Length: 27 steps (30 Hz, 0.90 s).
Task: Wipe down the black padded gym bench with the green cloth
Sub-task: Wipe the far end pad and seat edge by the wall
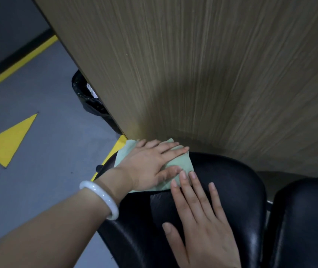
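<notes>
The left hand (pixel 150 163) lies flat on the green cloth (pixel 181 163), fingers straight and slightly spread, pressing it down rather than gripping it; that flat palm probably spreads pressure over the folded cloth so it drags evenly across the upholstery. The cloth sits at the far end of the black padded gym bench (pixel 231 180), near the pad's rounded corner and just beside the wood-grain panel (pixel 212 74) that rises behind it, with one edge hanging past the pad toward the floor. The right hand (pixel 202 225) rests palm-down on the pad itself, fingers extended and fanned, its fingertips (pixel 183 174) reaching the near edge of the cloth; it holds nothing and seems to be steadying the body or pinning the cloth's edge. The cloth looks thin, soft and matte, folded into a rough rectangle with creased corners. The pad is glossy black vinyl or leather-like covering, plump with rounded edges, catching highlights along its curves; a second similar cushion (pixel 305 219) sits to the right, parted from the first by a narrow gap. A smooth, pale white bangle (pixel 100 200) circles the left wrist. The grey floor (pixel 38 171) carries yellow painted markings, and a bin lined with a crinkled black bag (pixel 88 101) stands partly hidden behind the panel.
</notes>
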Motion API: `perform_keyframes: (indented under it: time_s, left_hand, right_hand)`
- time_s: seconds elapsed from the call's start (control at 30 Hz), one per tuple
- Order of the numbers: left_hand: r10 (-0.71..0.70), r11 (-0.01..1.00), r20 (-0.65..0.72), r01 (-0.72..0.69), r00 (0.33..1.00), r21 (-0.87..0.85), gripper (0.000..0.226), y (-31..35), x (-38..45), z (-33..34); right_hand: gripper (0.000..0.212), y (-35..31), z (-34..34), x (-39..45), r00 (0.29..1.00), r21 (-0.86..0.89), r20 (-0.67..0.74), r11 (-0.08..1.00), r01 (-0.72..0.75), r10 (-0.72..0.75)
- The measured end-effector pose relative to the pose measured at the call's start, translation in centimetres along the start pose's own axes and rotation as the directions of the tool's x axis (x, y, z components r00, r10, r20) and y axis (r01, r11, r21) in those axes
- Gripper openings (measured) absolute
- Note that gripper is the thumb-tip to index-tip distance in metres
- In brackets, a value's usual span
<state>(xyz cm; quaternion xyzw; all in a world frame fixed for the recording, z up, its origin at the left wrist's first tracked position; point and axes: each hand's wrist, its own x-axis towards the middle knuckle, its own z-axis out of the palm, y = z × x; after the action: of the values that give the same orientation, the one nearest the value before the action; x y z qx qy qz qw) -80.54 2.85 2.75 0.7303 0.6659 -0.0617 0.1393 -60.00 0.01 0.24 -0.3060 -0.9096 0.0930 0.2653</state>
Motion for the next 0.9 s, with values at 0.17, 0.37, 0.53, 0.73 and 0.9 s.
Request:
perform_keyframes:
  time_s: [0.17,0.37,0.53,0.73,0.9]
  left_hand:
    - [0.062,0.998,-0.033,-0.061,0.998,0.028,0.060,-1.0,-2.3,0.7]
    - [0.064,0.998,-0.073,-0.064,0.995,-0.005,0.059,-2.6,-3.6,0.7]
    - [0.060,0.998,-0.085,-0.061,0.995,-0.010,0.061,-2.4,-3.8,0.6]
    - [0.003,1.000,-0.090,-0.004,0.996,-0.011,0.061,-1.7,-4.9,1.1]
    - [0.002,1.000,-0.090,-0.002,0.996,-0.004,0.062,-1.4,-5.5,1.4]
  right_hand:
    - [0.058,0.1,-0.2,-0.3,0.999,0.008,-0.034,1.000,-0.007,0.007]
    - [0.076,-0.1,0.3,-0.2,0.998,-0.059,0.011,0.997,-0.058,0.059]
    - [0.068,-0.7,0.5,0.3,0.950,-0.137,0.074,0.947,-0.290,0.302]
    - [0.071,-0.7,0.2,0.2,0.941,-0.185,0.141,0.942,-0.279,0.307]
    - [0.071,-0.3,0.4,0.0,0.958,-0.227,0.115,0.946,-0.231,0.262]
